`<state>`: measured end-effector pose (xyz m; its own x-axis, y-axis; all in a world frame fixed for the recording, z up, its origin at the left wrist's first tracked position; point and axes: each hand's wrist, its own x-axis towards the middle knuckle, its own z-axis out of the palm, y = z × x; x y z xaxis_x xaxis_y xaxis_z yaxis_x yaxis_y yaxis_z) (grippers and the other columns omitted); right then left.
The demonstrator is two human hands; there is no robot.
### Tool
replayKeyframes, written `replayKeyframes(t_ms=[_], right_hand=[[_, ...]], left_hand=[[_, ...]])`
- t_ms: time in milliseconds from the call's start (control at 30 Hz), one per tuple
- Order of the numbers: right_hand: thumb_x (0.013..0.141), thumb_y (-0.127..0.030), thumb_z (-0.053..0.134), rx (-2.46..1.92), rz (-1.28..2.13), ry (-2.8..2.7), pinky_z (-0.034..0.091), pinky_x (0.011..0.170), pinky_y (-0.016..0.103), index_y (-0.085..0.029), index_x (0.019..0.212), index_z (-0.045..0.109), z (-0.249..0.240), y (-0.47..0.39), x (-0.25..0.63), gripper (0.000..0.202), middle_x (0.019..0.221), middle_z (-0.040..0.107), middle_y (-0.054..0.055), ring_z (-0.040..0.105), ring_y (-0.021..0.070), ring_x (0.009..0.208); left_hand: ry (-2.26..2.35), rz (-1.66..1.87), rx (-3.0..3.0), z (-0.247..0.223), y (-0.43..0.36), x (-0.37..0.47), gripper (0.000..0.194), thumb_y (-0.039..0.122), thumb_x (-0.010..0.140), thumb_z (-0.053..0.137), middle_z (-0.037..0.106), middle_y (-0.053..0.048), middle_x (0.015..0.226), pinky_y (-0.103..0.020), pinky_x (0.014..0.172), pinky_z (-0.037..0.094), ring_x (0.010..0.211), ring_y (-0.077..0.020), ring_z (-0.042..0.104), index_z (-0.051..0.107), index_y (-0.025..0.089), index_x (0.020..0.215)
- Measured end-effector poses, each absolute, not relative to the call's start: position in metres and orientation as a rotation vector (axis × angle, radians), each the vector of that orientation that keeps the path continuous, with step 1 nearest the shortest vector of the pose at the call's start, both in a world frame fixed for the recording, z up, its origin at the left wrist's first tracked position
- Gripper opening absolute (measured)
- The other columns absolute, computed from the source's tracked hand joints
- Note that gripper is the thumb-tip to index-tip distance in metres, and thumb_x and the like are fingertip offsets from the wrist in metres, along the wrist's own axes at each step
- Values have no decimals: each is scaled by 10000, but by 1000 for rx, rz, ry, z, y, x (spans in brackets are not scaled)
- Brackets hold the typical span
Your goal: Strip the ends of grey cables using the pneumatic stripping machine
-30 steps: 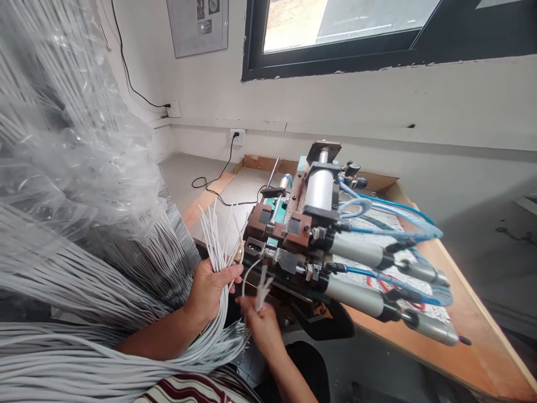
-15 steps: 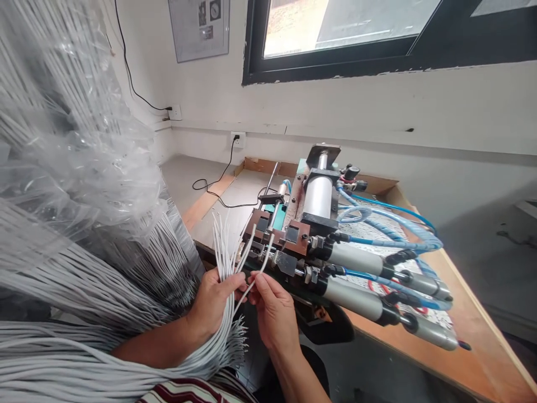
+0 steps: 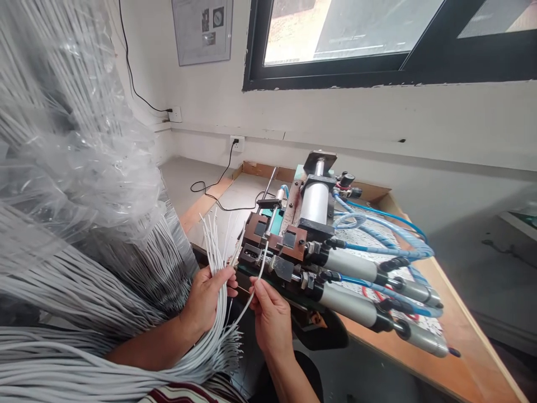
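My left hand (image 3: 206,296) is wrapped round a bundle of grey-white cables (image 3: 213,246), whose ends point up and fan out above the thumb. Between the thumb and fingers of my right hand (image 3: 271,313) is a single cable (image 3: 264,260), pinched below its upper end. That end reaches up to the brown blocks of a pneumatic machine (image 3: 274,235), in front of the gap between them. The rest of this cable curves down and left below my hands toward the bundle.
Long grey cables (image 3: 62,280), partly under clear plastic (image 3: 84,168), fill the left side. Silver cylinders (image 3: 348,302) with blue hoses (image 3: 377,249) extend right over the wooden bench (image 3: 453,358). A black cord (image 3: 218,196) lies behind the machine.
My right hand has moved slightly away from my left, and its cable now stands apart from the bundle, its tip at the machine. My left hand and the bundle have shifted left.
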<state>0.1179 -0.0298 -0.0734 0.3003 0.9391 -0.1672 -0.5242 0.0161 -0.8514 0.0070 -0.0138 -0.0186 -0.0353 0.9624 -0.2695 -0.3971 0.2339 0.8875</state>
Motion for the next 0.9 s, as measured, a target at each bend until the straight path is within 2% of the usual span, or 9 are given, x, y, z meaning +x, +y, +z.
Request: replayKeyframes(t_ms=[200, 400, 500, 667, 767, 900], right_hand=[[542, -347, 775, -946, 1323, -340, 314, 454, 187, -149, 685, 709, -59, -23, 119, 253, 551, 566, -11, 399, 58, 470], [555, -332, 770, -875, 1427, -273, 276, 410, 173, -122, 661, 692, -51, -20, 117, 248, 483, 494, -40, 364, 41, 425], [540, -321, 781, -844, 1464, -246, 317, 437, 179, -118, 667, 687, -50, -18, 114, 257, 500, 499, -41, 384, 44, 438], [628, -382, 723, -764, 1587, -384, 359, 477, 211, -138, 754, 685, -45, -22, 109, 277, 499, 491, -38, 425, 78, 473], [618, -366, 734, -815, 1509, -474, 371, 498, 223, -139, 728, 679, -47, -26, 107, 258, 558, 557, -8, 454, 89, 501], [566, -347, 769, -926, 1333, -345, 380, 494, 206, -150, 689, 674, -53, -29, 106, 251, 577, 570, -18, 453, 80, 511]], left_hand=[[1120, 1239, 715, -17, -13, 10, 214, 307, 625, 695, 569, 9, 524, -215, 500, 438, 494, -97, 522, 621, 109, 654], [1110, 1233, 714, -15, -12, 10, 203, 298, 636, 685, 551, 27, 494, -210, 494, 417, 453, -84, 503, 607, 113, 667], [1075, 1252, 738, -15, -14, 10, 187, 282, 641, 682, 547, 31, 501, -214, 498, 417, 458, -81, 491, 588, 123, 665], [1006, 1208, 759, -18, -18, 15, 167, 237, 635, 683, 533, 35, 502, -214, 500, 407, 463, -78, 478, 561, 125, 651], [974, 1182, 768, -21, -19, 16, 152, 224, 636, 679, 546, 24, 531, -214, 503, 403, 489, -83, 484, 577, 116, 672], [1034, 1196, 739, -21, -16, 14, 157, 251, 649, 668, 574, 7, 578, -215, 523, 420, 540, -96, 511, 600, 113, 679]])
